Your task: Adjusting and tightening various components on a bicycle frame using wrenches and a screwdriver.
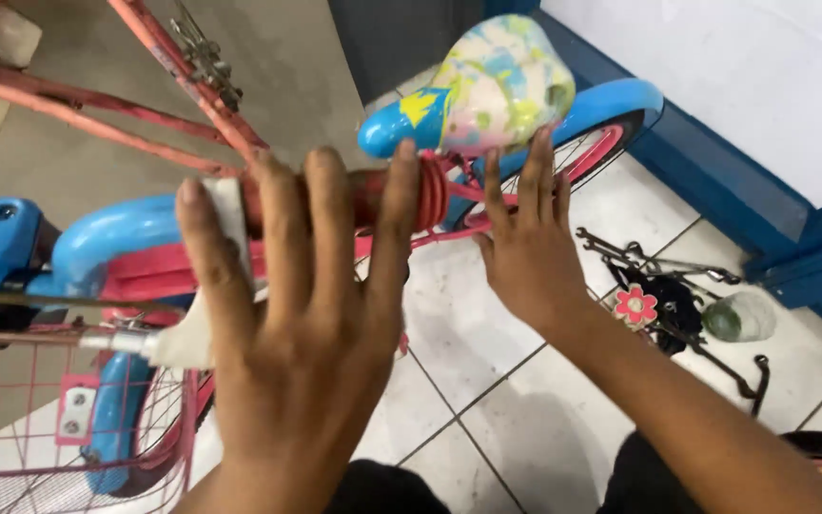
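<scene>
Pink bicycle handlebar grip sits under the spread left hand, unclasped, while the spread right hand touches the saddle; unheld, the bicycle could tip.

Under my left hand the handlebar grip looks like ribbed red rubber, matt and a little worn. My right hand reaches up to the saddle, a smooth, glossy vinyl or plastic cover with pastel blotches. The blue fenders are shiny moulded plastic. The basket is thin pink-coated wire. The older frame tubes at the top left corner of the floor are metal, their salmon paint dull and scuffed. The floor tiles are pale, smooth ceramic with a faint sheen and dark grout lines.
</scene>
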